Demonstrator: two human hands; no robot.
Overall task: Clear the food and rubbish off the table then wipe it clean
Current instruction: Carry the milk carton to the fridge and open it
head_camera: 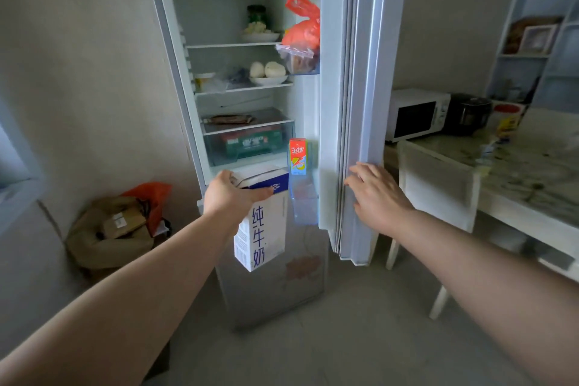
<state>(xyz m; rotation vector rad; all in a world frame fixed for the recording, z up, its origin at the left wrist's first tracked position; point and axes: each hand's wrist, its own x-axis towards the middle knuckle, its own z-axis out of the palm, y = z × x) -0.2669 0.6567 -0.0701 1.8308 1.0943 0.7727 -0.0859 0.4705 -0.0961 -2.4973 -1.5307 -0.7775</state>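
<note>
- While the fridge (238,72) stands open, the person's left hand (230,197) holds a milk carton (261,222) by its top, fingers wrapped over the folded ridge, thumb across the front face; the carton hangs upright in the air in front of the lower fridge body.
- Carton: white with blue characters down the front and a blue band near the top. It sits at about 6 o'clock from the glass-fronted drawer (247,144) and clear of every shelf.
- Right hand (376,197): flat on the edge of the open fridge door (360,72), fingers spread and laid along the rubber seal; it grips nothing.
- Door pocket, at 1 o'clock from the carton: a small red and blue drink box (297,156) stands upright, close beside the carton's top corner but not touching.
- Higher in the door, at 12 o'clock: an orange plastic bag (303,28) above a clear bag of food (296,60).
- Shelves: a plate with two pale round buns (268,69) on the middle shelf; a bowl of pale food (260,32) with a dark jar (257,14) behind it on the shelf above.
- At 3 o'clock from the door, a marble-look table (532,166) shows scattered marks and crumbs; a yellow and red package (509,121) stands on it.
- Beyond the table: a white microwave (418,114) with a dark rice cooker (470,113) just beside it.
- At 9 o'clock on the floor: a brown bag of cardboard rubbish (109,229) against the wall.
</note>
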